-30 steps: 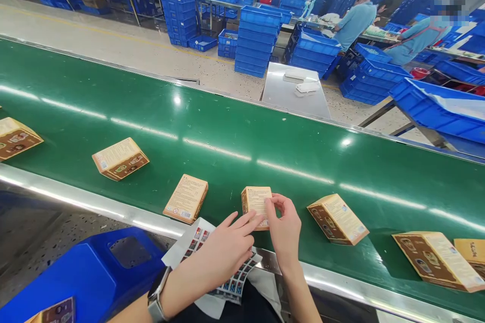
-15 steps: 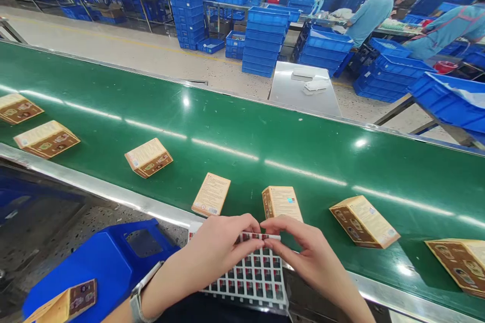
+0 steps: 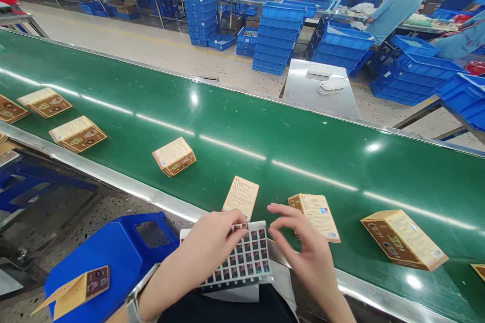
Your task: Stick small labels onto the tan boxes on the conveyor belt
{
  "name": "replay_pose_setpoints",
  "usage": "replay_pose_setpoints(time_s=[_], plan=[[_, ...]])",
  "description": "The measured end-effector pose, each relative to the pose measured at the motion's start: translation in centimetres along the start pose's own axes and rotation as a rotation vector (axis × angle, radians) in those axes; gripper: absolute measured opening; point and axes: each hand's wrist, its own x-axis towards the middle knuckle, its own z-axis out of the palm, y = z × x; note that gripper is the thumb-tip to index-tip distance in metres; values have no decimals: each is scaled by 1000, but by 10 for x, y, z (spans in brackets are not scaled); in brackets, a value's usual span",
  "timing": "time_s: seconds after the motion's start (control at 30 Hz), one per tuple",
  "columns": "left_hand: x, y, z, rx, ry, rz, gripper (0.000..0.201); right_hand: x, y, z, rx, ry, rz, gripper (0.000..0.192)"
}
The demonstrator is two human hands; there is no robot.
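Head view: left hand (image 3: 212, 247) pinches the top edge of the sticker sheet (image 3: 246, 257), which rests on the lap against the conveyor's steel rail (image 3: 113, 179). Right hand (image 3: 303, 247) is open, fingers spread, gripping nothing, hovering just beside the sheet and near a tan carton (image 3: 314, 217) on the green belt (image 3: 265, 131). A second carton (image 3: 241, 197) lies just above the sheet. Risks, as I judge them: a sticker may go on crooked if a carton is touched off-square; the loosely held sheet could slip off the lap; cartons look closely spaced, so one might go unlabelled.
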Motion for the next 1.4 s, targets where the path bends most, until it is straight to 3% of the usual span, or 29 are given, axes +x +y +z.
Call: replay_pose_setpoints(time_s=[0.07, 0.13, 0.23, 0.4, 0.6, 0.8, 0.97, 1.13, 1.23, 1.3, 1.4], plan=[[-4, -11, -7, 10, -22, 124, 8, 4, 14, 15, 288, 123, 298, 14], [-6, -25, -8, 44, -60, 273, 9, 12, 27, 32, 535, 220, 476, 24], [-5, -43, 3, 128, -119, 385, 14, 23, 37, 52, 713, 305, 567, 31], [3, -47, 31, 201, -125, 431, 17, 24, 41, 61, 672, 384, 649, 31], [6, -33, 39, 230, -135, 468, 19, 13, 47, 56, 568, 474, 644, 27], [11, -25, 43, 246, -130, 517, 18, 9, 47, 44, 445, 446, 595, 27], [14, -19, 47, 237, -142, 553, 18, 3, 48, 37, 210, 444, 531, 29], [17, -17, 49, 211, -144, 598, 13, 7, 55, 20, 71, 467, 551, 51], [16, -19, 41, 127, -67, 528, 11, 11, 49, 1, -107, 413, 531, 38], [15, -20, 33, 70, -6, 415, 14, 11, 36, -11, -188, 322, 426, 30], [12, -19, 21, 0, 45, 282, 16, 8, 10, -20, -156, -16, 167, 20]])
